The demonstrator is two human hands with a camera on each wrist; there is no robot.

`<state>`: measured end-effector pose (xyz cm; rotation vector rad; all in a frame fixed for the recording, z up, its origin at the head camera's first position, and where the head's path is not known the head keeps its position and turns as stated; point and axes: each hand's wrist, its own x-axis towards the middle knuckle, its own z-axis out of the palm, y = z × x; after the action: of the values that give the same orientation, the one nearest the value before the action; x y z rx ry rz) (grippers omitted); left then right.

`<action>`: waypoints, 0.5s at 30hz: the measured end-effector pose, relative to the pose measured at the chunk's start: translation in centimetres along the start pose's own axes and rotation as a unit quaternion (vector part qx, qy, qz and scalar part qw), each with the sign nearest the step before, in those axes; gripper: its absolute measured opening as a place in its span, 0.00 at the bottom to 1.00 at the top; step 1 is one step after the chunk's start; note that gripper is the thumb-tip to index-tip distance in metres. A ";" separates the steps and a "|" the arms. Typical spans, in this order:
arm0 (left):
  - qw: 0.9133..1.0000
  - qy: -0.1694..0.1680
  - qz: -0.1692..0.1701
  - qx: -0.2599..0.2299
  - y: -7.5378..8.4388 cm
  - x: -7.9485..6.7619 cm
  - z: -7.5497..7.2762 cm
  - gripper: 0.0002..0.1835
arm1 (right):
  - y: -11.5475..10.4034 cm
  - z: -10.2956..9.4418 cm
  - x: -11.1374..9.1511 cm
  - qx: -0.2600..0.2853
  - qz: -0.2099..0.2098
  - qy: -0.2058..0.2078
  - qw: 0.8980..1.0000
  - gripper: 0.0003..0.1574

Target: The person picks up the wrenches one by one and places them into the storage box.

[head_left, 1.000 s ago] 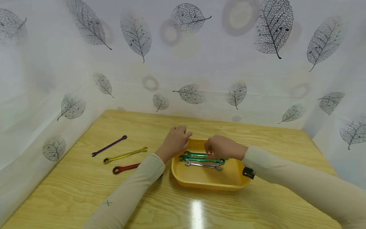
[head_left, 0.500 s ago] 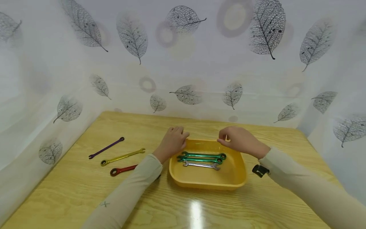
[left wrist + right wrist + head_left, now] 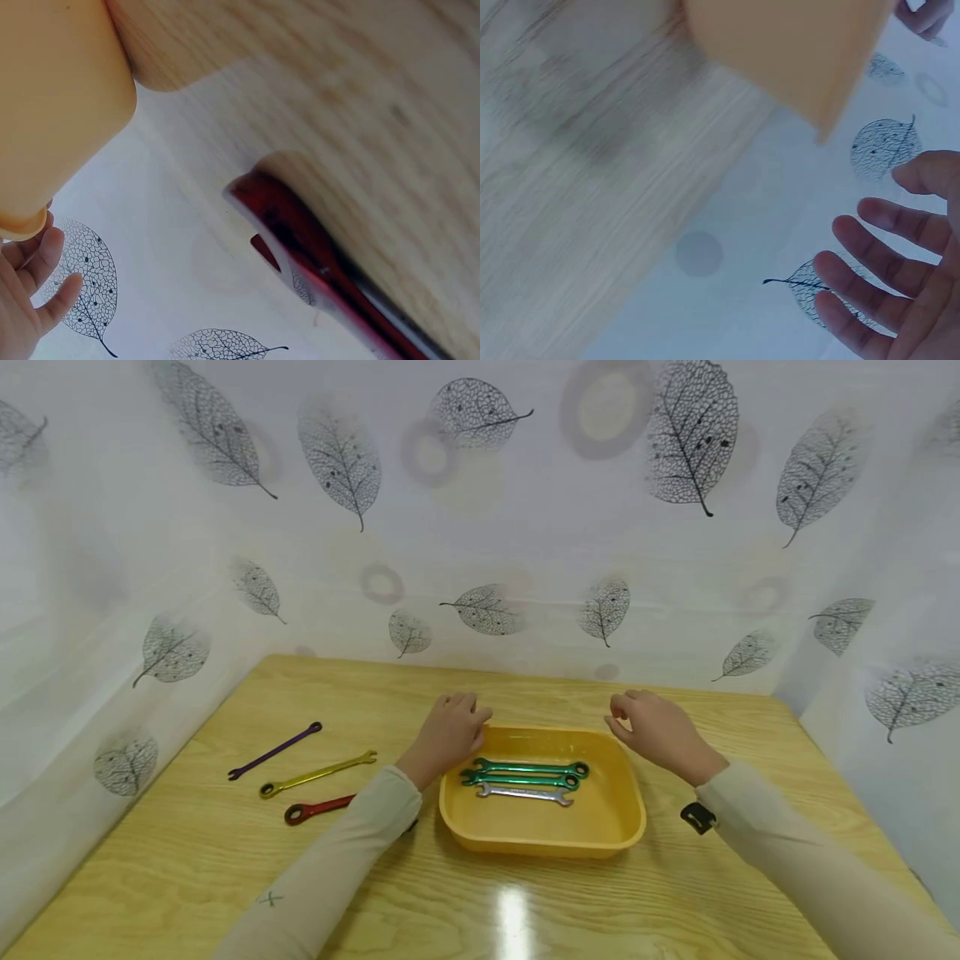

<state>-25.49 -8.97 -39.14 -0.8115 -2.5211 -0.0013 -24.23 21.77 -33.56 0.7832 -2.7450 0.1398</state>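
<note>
Tray (image 3: 525, 828), one: yellow, on the table (image 3: 427, 902); probably light, somewhat stiff plastic, best taken by the rim at opposite ends.

Wrenches in the tray, three: far green wrench (image 3: 528, 768), near green wrench (image 3: 517, 781), silver wrench (image 3: 525, 792), lying side by side.

Wrenches on the table left of the tray, three: purple wrench (image 3: 275, 752), yellow wrench (image 3: 318, 773), red wrench (image 3: 322, 807), the last partly hidden by the left sleeve (image 3: 326, 872).

Total: six wrenches.

Handling: all look metal, so likely rigid, hard to break and heavy for their slimness; the glossy finish may prove slippery. Best hold: a pinch at mid-handle; for the close-lying green pair, the ring ends should be easier to lift.

Hands, two. Left hand (image 3: 448, 737): at the tray's far left corner, fingers bent about the rim; how firmly, cannot tell. Right hand (image 3: 663, 733): raised near the far right corner, fingers spread and lightly curved, holding nothing.

Backdrop (image 3: 487, 535), one: white, leaf-printed cloth.
</note>
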 end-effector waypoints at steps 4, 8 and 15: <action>1.000 0.000 0.000 -0.005 0.1 0.0 -0.2 0.06 | 0.9 1.6 -0.4 -0.061 -0.029 0.051 0.996 0.09; 1.000 0.000 0.000 -0.004 0.1 0.0 -0.3 0.06 | 1.4 3.0 -0.7 -0.116 -0.050 0.085 0.988 0.10; 1.000 0.012 0.002 0.005 0.2 0.0 -0.1 0.06 | 1.3 4.2 -1.0 -0.109 -0.023 0.077 0.991 0.09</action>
<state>-25.33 -8.87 -39.07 -0.8088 -2.4955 0.0025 -25.13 22.60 -37.91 0.7423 -2.5406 -0.1052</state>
